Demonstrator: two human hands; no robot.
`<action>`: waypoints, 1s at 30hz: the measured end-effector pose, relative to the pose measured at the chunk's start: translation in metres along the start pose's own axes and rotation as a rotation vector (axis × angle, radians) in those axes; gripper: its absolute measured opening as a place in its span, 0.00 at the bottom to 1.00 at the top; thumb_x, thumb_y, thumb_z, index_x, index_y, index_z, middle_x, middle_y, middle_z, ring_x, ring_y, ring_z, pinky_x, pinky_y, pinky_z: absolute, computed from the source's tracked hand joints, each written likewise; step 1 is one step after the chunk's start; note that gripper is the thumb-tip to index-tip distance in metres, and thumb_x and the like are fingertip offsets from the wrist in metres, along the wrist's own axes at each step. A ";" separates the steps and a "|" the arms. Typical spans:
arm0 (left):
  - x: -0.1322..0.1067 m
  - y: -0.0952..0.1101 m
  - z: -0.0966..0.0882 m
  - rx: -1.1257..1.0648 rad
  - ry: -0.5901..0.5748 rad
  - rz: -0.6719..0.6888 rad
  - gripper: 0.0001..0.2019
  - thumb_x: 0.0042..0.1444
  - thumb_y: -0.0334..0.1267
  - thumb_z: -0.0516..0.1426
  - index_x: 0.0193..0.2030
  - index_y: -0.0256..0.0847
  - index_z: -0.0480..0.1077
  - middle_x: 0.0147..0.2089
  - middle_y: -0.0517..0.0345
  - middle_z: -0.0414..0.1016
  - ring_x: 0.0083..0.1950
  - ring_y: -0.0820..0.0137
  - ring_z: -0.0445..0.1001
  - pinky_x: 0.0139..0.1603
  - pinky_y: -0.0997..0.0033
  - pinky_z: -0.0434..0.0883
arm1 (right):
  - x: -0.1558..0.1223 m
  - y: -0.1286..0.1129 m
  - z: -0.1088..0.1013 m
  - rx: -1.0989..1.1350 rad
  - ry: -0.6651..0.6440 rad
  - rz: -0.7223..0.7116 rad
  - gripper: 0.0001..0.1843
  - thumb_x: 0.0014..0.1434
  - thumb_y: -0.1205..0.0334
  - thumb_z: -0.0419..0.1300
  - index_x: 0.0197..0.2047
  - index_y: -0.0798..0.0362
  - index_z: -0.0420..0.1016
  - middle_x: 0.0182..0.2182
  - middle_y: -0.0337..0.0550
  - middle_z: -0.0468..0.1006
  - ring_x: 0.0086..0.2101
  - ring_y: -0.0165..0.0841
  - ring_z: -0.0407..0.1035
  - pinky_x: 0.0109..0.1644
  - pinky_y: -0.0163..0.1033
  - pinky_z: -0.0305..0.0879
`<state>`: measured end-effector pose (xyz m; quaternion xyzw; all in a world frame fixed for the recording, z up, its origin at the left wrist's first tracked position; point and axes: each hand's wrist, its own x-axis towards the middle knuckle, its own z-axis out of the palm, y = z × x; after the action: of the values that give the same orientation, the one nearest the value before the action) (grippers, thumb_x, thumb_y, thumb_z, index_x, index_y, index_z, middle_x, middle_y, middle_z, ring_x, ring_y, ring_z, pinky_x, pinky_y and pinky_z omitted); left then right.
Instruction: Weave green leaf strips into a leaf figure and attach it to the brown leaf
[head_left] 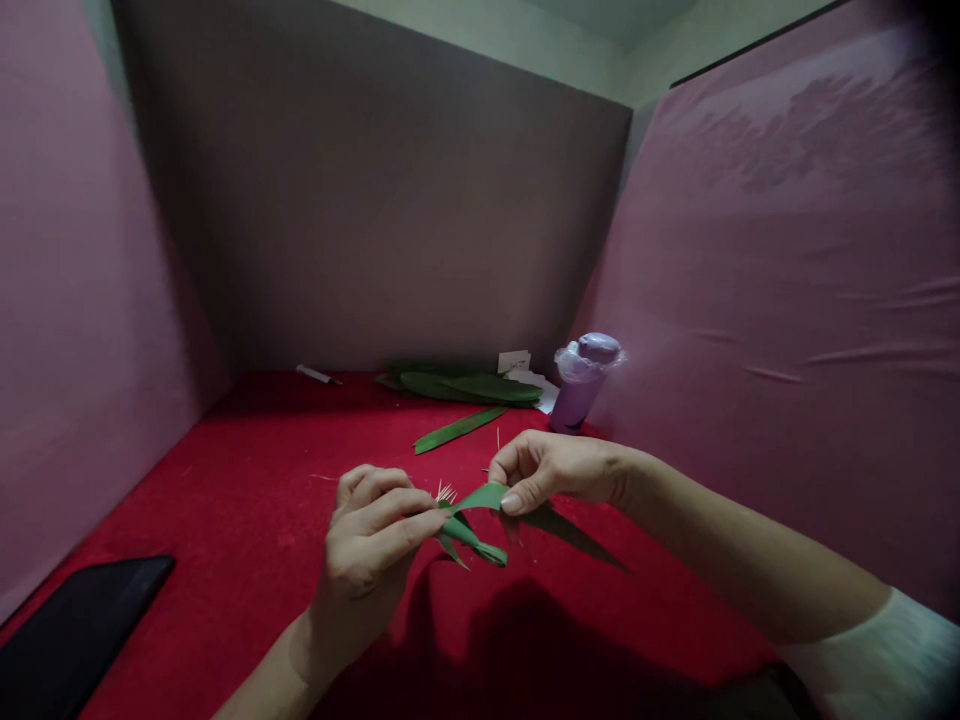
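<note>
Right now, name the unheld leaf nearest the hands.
The single leaf in front of the pile; those in the pile lie farther back.

head view | forward, down | near red tabletop (247, 500) | upper-right corner perhaps obstructed

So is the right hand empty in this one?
No, the right hand pinches a green leaf strip that the left hand also holds.

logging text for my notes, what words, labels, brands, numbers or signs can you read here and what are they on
None can be read.
White card: small dark marks, too small and blurred to read.
Purple container: a dark mark near its base, too unclear to tell whether it is lettering.
</note>
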<state>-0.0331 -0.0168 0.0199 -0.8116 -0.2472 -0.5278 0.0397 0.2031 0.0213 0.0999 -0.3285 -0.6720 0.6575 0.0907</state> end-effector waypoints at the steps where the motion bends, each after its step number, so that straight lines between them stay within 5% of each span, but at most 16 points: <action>1: 0.000 0.000 0.000 -0.029 -0.004 -0.015 0.13 0.50 0.24 0.58 0.37 0.47 0.74 0.33 0.59 0.77 0.39 0.65 0.67 0.43 0.60 0.60 | 0.000 -0.001 0.001 -0.023 0.020 0.007 0.09 0.48 0.63 0.65 0.30 0.59 0.72 0.22 0.37 0.75 0.23 0.23 0.66 0.29 0.29 0.61; 7: -0.002 0.000 0.002 -0.267 0.023 -0.156 0.14 0.48 0.25 0.61 0.39 0.49 0.74 0.32 0.60 0.76 0.38 0.65 0.68 0.42 0.61 0.63 | -0.003 -0.006 0.020 -0.379 0.293 -0.139 0.05 0.47 0.67 0.65 0.27 0.57 0.72 0.24 0.35 0.71 0.25 0.23 0.64 0.29 0.30 0.60; 13: 0.001 0.002 0.006 -0.522 0.135 -0.356 0.11 0.46 0.26 0.62 0.34 0.47 0.76 0.28 0.60 0.74 0.33 0.67 0.68 0.36 0.65 0.66 | -0.001 0.000 0.048 -0.381 0.629 -0.407 0.02 0.52 0.70 0.61 0.29 0.56 0.75 0.23 0.37 0.71 0.26 0.26 0.65 0.30 0.33 0.63; 20: 0.005 0.006 0.005 -0.755 0.230 -0.627 0.08 0.46 0.27 0.62 0.30 0.46 0.77 0.29 0.60 0.73 0.34 0.69 0.70 0.33 0.70 0.68 | 0.013 0.011 0.064 -0.135 0.742 -0.624 0.05 0.52 0.71 0.61 0.33 0.53 0.73 0.28 0.39 0.75 0.28 0.30 0.70 0.33 0.38 0.68; 30: 0.001 0.001 0.005 -0.812 0.222 -0.718 0.07 0.45 0.28 0.63 0.30 0.44 0.78 0.31 0.59 0.75 0.36 0.69 0.71 0.37 0.71 0.68 | 0.029 0.016 0.074 -0.179 0.886 -0.758 0.04 0.53 0.70 0.60 0.33 0.52 0.72 0.30 0.40 0.72 0.31 0.31 0.70 0.35 0.39 0.69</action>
<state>-0.0280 -0.0155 0.0188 -0.5657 -0.2794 -0.6436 -0.4332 0.1446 -0.0248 0.0669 -0.3150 -0.6934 0.3201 0.5635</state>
